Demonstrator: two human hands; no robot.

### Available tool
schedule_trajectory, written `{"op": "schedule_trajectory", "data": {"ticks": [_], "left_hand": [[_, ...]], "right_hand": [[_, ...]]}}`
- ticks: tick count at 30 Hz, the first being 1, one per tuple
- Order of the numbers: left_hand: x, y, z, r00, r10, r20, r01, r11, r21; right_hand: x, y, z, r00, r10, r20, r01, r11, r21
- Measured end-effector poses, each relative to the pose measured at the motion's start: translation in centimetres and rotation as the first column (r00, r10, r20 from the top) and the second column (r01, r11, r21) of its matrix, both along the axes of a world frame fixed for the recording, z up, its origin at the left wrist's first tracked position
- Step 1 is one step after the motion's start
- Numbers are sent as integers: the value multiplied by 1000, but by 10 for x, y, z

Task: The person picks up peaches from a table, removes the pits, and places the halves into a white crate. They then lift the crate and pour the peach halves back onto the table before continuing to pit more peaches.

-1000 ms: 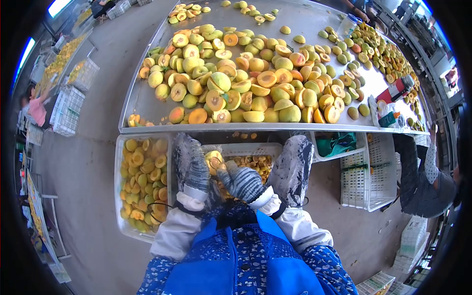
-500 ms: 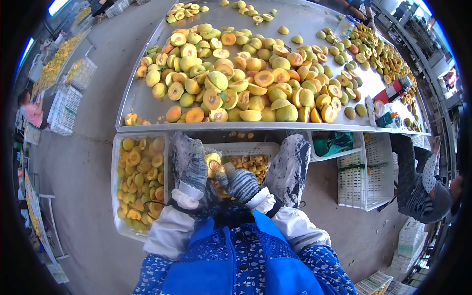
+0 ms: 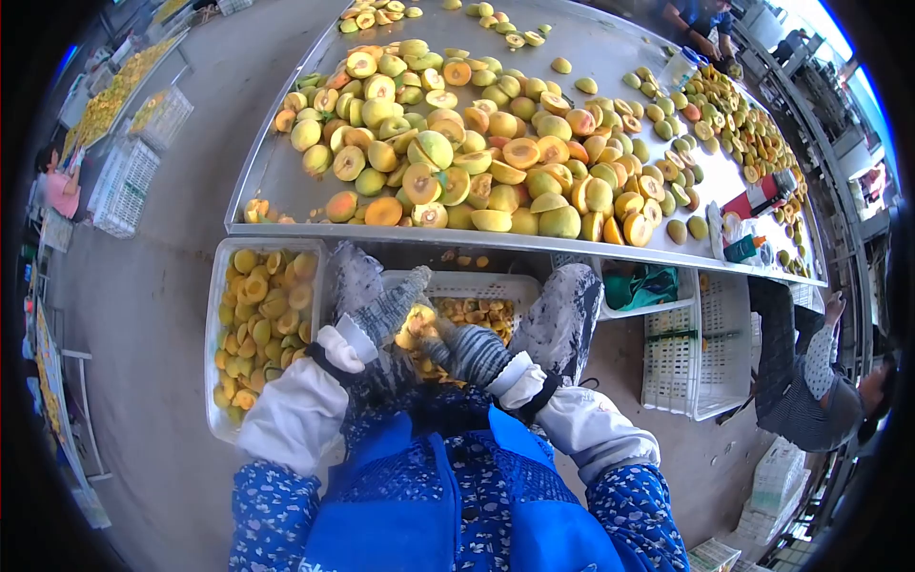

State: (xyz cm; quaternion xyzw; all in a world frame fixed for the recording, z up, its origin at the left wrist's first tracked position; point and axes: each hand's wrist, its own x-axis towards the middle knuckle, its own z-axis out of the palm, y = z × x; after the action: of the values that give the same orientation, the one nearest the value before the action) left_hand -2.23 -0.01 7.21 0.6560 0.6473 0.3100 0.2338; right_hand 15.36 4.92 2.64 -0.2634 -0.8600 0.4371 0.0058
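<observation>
Both my hands wear grey knitted gloves and meet over my lap, below the table edge. My left hand [image 3: 386, 310] is closed around a halved peach [image 3: 416, 324]. My right hand [image 3: 467, 351] presses against the same fruit from the right; whether it holds a tool is hidden by the glove. Directly below the hands sits a white crate of pits and scraps [image 3: 496, 307]. A heap of halved and whole peaches [image 3: 477, 162] covers the metal table [image 3: 276, 181] in front of me.
A white crate of peach halves [image 3: 257, 319] stands at my left knee. Empty white crates [image 3: 681, 353] and a green cloth [image 3: 640, 284] lie on the right. A seated person in dark striped clothing [image 3: 801, 381] works at the right. More crates stand far left.
My left forearm has swung out to the left and the hand has tilted, fingers now pointing up-right over the peach. The view has shifted slightly; the right hand stays against the fruit.
</observation>
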Motion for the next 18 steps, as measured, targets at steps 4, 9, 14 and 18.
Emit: {"op": "schedule_trajectory", "data": {"ticks": [4,9,14,18], "left_hand": [[0,11,-27,750,427,505,-393,902,-180],[38,2,-1,658,643,392,-634,754,-172],[32,-12,-21,432,506,746,-444,840,-313],[35,-10,-40,579,510,637,-475,845,-245]], "right_hand": [[-9,-3,-26,929,-233,-287,46,843,-535],[-18,-14,-53,949,7,-314,13,998,60],[4,5,-38,839,430,-333,-172,791,587],[5,22,-23,762,580,-288,-353,745,566]]}}
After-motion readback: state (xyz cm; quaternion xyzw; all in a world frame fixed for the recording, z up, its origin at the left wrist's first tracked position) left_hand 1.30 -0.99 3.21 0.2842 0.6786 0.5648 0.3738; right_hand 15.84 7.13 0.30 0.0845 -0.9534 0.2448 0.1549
